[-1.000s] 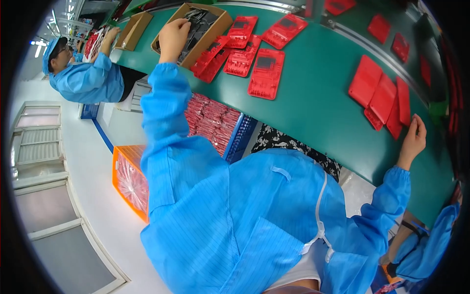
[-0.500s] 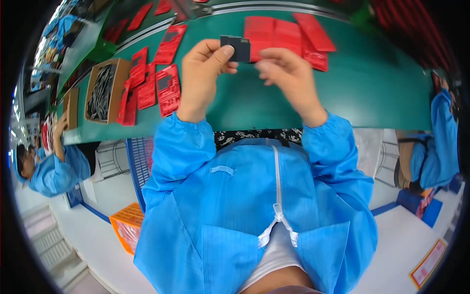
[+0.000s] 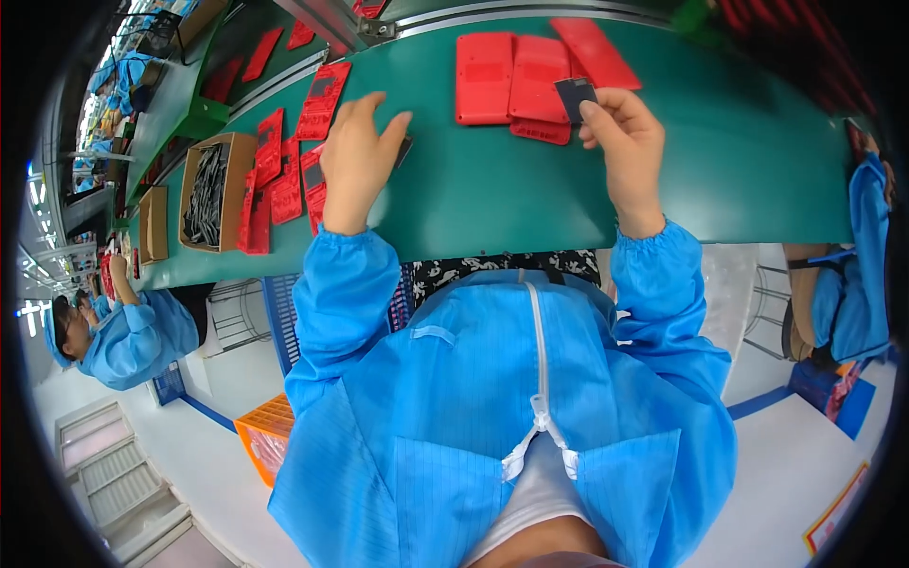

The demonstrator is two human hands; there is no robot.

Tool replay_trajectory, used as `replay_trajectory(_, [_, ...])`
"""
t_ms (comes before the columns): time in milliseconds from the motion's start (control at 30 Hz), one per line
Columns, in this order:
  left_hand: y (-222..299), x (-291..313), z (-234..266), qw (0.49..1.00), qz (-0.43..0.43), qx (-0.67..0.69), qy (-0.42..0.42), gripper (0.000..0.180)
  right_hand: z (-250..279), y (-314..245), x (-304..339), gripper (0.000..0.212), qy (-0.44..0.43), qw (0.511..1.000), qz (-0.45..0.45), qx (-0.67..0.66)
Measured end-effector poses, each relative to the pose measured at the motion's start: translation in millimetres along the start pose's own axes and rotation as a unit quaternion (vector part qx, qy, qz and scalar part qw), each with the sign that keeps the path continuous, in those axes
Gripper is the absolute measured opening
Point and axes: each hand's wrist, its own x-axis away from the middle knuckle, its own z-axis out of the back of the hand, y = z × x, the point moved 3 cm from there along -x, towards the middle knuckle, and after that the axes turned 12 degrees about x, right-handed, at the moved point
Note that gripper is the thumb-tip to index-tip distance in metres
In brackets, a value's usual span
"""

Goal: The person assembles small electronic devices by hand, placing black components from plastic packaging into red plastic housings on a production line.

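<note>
Between its thumb and fingers, my right hand [image 3: 627,142] pinches a small black flat rectangular piece [image 3: 575,97], held up before the stacked red plastic casings [image 3: 484,80]. My left hand [image 3: 358,161] is over the table to the left, thumb and index finger spread apart. The edge of a dark flat piece [image 3: 405,151] shows beside its thumb; whether it lies on the table or touches the palm is hidden. Several red casing parts with dark inserts [image 3: 322,99] lie just beyond and left of that hand, one partly covered by it.
A cardboard box [image 3: 216,194] of dark slim parts stands left on the green table [image 3: 530,199], with a smaller box [image 3: 152,225] beside it. A metal post [image 3: 331,24] rises at the back. Another person [image 3: 142,331] sits left, one more [image 3: 857,265] right.
My hands have moved apart. The black piece, in my left hand earlier, appears now in my right hand, farther right. My left hand has shifted left and spread its fingers.
</note>
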Motion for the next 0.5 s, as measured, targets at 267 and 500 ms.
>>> replay_trajectory(267, [75.1,-37.6,-57.2,0.985,-0.020,-0.075,-0.154,0.076,-2.7,3.1,6.5,0.009,0.020,1.000,0.022,0.008])
replay_trajectory(500, [53.5,-44.0,-55.5,0.987,-0.041,0.012,-0.154,0.073,-21.5,-16.1,-18.8,0.010,-0.066,0.988,0.064,0.126])
